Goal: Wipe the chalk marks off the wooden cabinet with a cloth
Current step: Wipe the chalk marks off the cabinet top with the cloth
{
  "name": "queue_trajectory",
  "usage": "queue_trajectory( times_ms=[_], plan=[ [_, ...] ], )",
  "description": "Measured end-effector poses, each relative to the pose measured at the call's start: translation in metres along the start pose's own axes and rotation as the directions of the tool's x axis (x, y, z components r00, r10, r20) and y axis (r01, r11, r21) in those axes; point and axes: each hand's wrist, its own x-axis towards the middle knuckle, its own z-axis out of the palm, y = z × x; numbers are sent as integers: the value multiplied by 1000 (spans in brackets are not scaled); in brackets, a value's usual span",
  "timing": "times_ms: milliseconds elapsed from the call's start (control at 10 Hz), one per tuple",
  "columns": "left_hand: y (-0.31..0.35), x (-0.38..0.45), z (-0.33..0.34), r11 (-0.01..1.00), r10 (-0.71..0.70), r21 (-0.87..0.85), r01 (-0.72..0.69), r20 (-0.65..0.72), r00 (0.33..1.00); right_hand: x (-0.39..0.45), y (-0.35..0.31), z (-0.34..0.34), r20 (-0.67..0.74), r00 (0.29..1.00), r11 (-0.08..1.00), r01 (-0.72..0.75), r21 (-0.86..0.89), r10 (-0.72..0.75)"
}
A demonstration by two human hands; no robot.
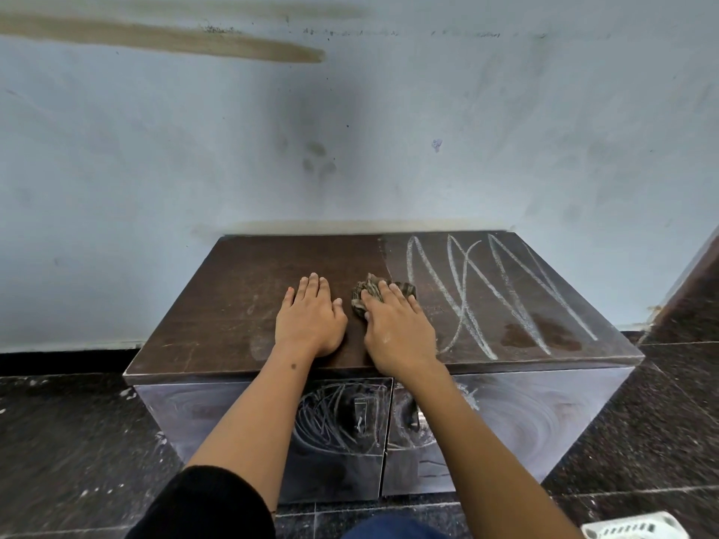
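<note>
A low dark wooden cabinet stands against the wall. White zigzag chalk marks cover the right half of its top; the left half is bare wood. More chalk scribbles show on the two front doors. My right hand presses flat on a crumpled brown cloth near the middle of the top, at the left edge of the chalked area. My left hand rests flat on the wiped wood just left of the cloth, fingers straight.
A pale blue stained wall rises right behind the cabinet. Dark speckled floor tiles surround it. A white ribbed object lies at the bottom right corner. A dark wooden edge stands at the far right.
</note>
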Motion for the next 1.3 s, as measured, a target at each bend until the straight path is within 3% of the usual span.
queue_trajectory(
  times_ms=[100,400,700,900,1200,1300],
  plan=[
    [0,0,1,1000,-8,-2,8,-9,1000,-41,2,-1,-87,996,1000,10,5,-9],
    [0,1,0,1000,-4,-2,4,3,1000,10,6,-3,47,999,1000,-13,23,12],
    [0,1,1,1000,-6,-1,6,-6,1000,-56,6,-7,-83,996,1000,23,9,-22],
    [0,1,0,1000,-9,12,9,14,1000,12,9,-5,50,999,1000,-18,14,18],
    [0,2,2,1000,-9,-1,9,7,1000,-47,4,-1,-97,995,1000,-10,-7,10],
    [-1,3,3,1000,-10,3,10,4,1000,-42,9,-3,-62,998,1000,-4,19,6]
  ],
)
